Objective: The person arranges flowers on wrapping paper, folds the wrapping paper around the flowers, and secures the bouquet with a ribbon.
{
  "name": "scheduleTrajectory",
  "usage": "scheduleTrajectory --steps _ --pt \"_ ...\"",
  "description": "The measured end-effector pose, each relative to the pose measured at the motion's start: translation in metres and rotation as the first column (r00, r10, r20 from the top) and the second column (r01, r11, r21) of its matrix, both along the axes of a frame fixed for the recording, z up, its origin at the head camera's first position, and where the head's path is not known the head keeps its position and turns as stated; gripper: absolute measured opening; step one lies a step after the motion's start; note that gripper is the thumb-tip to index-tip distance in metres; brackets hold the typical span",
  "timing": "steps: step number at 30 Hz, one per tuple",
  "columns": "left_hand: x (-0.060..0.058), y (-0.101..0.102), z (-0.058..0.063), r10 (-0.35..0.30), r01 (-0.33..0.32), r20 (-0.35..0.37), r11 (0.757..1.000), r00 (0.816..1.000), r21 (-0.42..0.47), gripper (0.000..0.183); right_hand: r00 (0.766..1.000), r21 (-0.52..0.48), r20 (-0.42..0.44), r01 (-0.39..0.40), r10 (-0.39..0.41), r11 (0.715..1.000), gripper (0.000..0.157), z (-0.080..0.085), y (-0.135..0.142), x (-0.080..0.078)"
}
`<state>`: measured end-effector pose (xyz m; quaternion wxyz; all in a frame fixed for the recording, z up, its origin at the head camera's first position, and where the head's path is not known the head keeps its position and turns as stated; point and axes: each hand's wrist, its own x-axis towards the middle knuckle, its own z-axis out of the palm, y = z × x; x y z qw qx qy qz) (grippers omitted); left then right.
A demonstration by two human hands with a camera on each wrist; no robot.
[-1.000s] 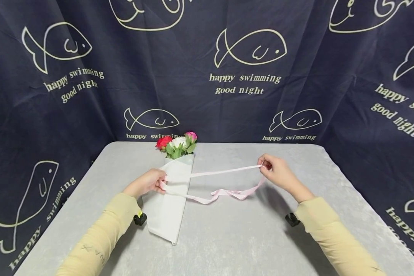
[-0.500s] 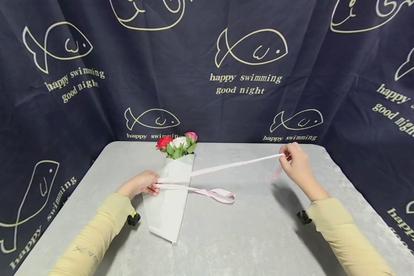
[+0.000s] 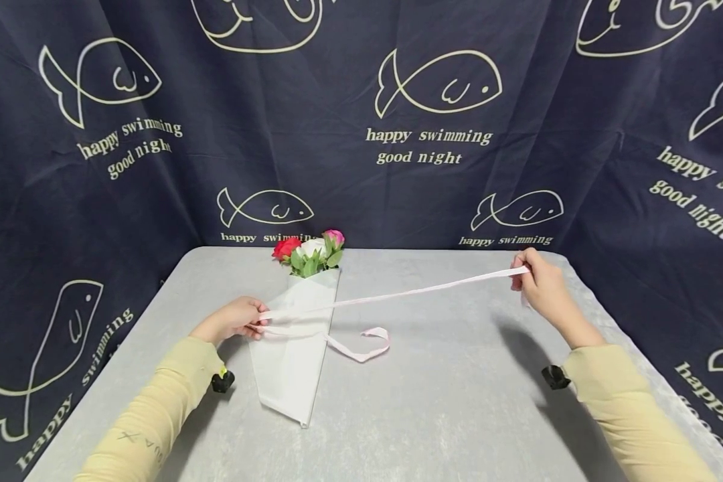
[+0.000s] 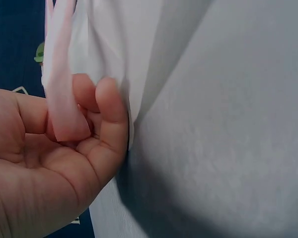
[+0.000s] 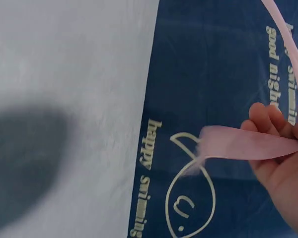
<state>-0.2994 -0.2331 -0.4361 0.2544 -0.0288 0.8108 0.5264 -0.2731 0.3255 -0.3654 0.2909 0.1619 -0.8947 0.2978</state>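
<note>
One pink ribbon (image 4: 60, 94): left hand (image 3: 236, 318) and right hand (image 3: 545, 284) pinch it, apparently keeping the upper span nearly straight over the paper-wrapped bouquet (image 3: 290, 375).

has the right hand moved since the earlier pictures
Yes, rightward: the right hand went from below the tail to below the head of the cream fish outline nearest it on the navy cloth.

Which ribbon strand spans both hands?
The upper strand in head view, running from left hand to right hand; only the left hand holds the lower strand, which curls loose.
</note>
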Motion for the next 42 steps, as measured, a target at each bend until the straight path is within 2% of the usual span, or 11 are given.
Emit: scheduleTrajectory --steps 7,10,12,16,20,24,28,33,36,39,42 --pt "0.001 -0.005 0.000 0.021 -0.021 0.002 1.000 1.000 -0.011 0.022 0.995 0.077 0.096 0.022 -0.029 0.997 0.018 -0.010 0.029 -0.001" --pt "0.002 -0.006 0.002 0.016 -0.017 0.006 1.000 1.000 0.018 0.017 0.992 0.167 0.104 0.053 -0.071 0.985 0.019 -0.019 0.043 0.000" --pt "0.003 -0.007 0.004 0.006 -0.006 0.008 0.999 1.000 0.049 0.018 0.986 0.233 0.145 0.048 -0.084 0.971 0.018 -0.028 0.051 0.001" --pt "0.005 -0.006 0.007 0.003 -0.005 0.018 0.993 1.000 0.114 0.023 0.956 0.308 0.288 -0.044 -0.049 0.950 0.017 -0.045 0.058 0.006" --pt "0.007 -0.004 0.009 -0.002 -0.001 0.019 0.990 1.000 0.143 0.020 0.922 0.364 0.386 -0.170 0.018 0.916 0.033 -0.054 0.050 0.013" --pt "0.007 -0.003 0.008 0.002 -0.004 0.017 0.989 1.000 0.147 0.021 0.939 0.418 0.337 -0.216 0.071 0.882 0.037 -0.056 0.030 0.016" --pt "0.006 -0.001 0.006 0.005 -0.006 0.010 0.990 1.000 0.139 0.022 0.956 0.422 0.269 -0.226 0.116 0.878 0.019 -0.061 0.003 0.011" --pt "0.007 0.000 0.003 0.006 -0.006 -0.007 0.992 1.000 0.124 0.023 0.922 0.403 0.349 -0.307 0.165 0.862 0.007 -0.069 -0.015 0.008" --pt "0.006 -0.001 0.001 0.013 -0.013 -0.002 0.991 1.000 0.130 0.021 0.906 0.378 0.395 -0.314 0.156 0.871 0.015 -0.069 -0.015 0.007" --pt "0.005 -0.004 0.000 0.014 -0.015 0.008 0.991 1.000 0.136 0.019 0.899 0.345 0.409 -0.308 0.154 0.887 0.019 -0.067 -0.014 0.008" --pt "0.003 -0.006 0.000 0.040 -0.044 0.030 0.988 0.999 0.146 0.020 0.912 0.341 0.383 -0.286 0.145 0.895 0.020 -0.063 -0.011 0.008"
